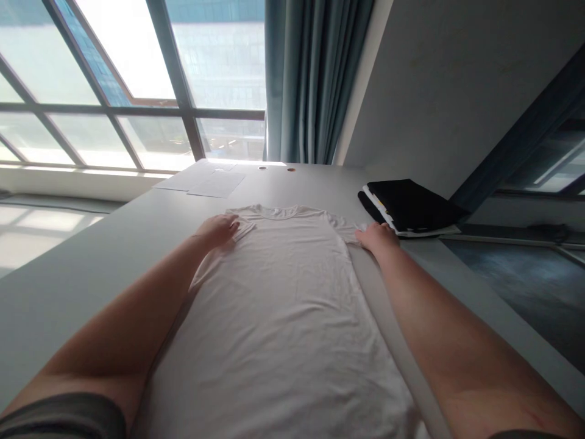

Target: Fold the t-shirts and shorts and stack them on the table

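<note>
A white short-sleeved T-shirt [292, 292] lies spread on a white table, its round collar at the far end and its body running toward me. Light wrinkles cross the fabric. At the shirt's left sleeve, my left hand [220, 230] is closed on the cloth with fingers bent; its thumb is mostly hidden. My right hand [380, 236] pinches the end of the sleeve on the right, which is stretched outward. The shirt's bottom hem is out of view.
Sheets of white paper [217, 183] lie at the table's [114, 262] far left. A stack with a black folder [411, 204] sits just beyond my right hand. Two cable holes show near the back edge. Behind are a blue-grey curtain [311, 85] and windows [219, 67].
</note>
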A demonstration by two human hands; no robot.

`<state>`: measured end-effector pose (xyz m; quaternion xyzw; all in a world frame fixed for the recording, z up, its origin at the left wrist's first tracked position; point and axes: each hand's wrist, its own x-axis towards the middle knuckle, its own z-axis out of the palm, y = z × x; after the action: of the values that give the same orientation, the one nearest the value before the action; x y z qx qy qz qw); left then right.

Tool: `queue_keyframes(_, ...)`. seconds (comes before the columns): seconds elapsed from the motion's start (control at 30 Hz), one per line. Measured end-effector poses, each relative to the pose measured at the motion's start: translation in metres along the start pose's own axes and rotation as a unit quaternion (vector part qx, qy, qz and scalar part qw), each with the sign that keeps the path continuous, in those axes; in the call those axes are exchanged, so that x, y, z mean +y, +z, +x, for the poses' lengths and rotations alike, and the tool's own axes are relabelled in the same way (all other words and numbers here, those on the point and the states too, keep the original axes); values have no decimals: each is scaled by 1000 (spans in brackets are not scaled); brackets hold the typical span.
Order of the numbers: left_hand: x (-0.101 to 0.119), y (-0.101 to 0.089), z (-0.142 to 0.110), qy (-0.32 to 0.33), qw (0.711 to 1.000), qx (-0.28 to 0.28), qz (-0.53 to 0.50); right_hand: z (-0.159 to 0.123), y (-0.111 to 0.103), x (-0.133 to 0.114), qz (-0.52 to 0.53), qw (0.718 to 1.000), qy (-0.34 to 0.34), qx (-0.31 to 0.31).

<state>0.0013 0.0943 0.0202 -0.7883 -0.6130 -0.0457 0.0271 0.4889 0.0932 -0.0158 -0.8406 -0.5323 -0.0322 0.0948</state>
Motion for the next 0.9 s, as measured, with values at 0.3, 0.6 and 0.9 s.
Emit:
queue_keyframes(0.3, 5, 33, 5, 9, 992, -122, 22, 0, -5, -5, 49, 998, -23, 28)
queue_keyframes(0.6, 18, 25, 1, 26, 995, -88, 46, 3, -4, 0, 301, 950, -23, 80)
queue_keyframes(0.9, 50, -20, -18, -30, 990, -73, 116, 18, 14, 7, 431, 902, 28, 19)
